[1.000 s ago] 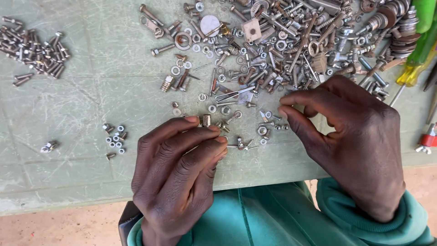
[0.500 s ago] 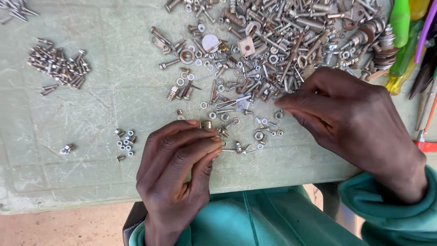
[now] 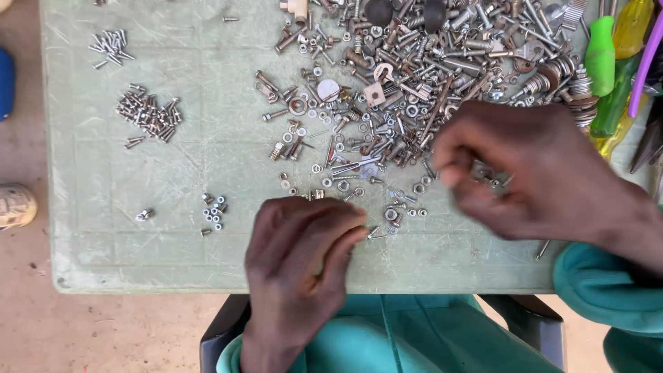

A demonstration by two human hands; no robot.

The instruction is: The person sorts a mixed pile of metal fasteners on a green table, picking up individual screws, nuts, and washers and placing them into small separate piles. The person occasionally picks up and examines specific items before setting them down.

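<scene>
Since half a second ago, the right hand (image 3: 532,173) has lifted off the table's near centre and swung out to the right, now blurred with motion; the left hand (image 3: 300,252) has barely shifted.

Nearest, teal sleeves (image 3: 608,290) and a teal lap fill the bottom edge. Just above them the left hand lies palm down on the near part of the green table (image 3: 124,255), fingers loosely curled together, their tips (image 3: 356,228) touching the surface beside a few loose washers (image 3: 397,214). Whether it grips anything under those fingers I cannot tell. A small nut (image 3: 316,195) lies just past its knuckles.

The right hand hovers over the right side of the table, fingers bent inward towards the thumb; small bits of metal (image 3: 494,181) show near its fingertips, but the blur hides whether they are pinched.

Left of the left hand sits a small cluster of nuts (image 3: 213,213), and further left a lone small metal piece (image 3: 144,215). Further back on the left are two sorted heaps of screws (image 3: 148,116), the far one (image 3: 109,47) smaller.

Beyond both hands spreads the big mixed pile of bolts, washers and brackets (image 3: 414,76), reaching the far edge. At the far right lie screwdrivers with green, yellow and purple handles (image 3: 608,76).
</scene>
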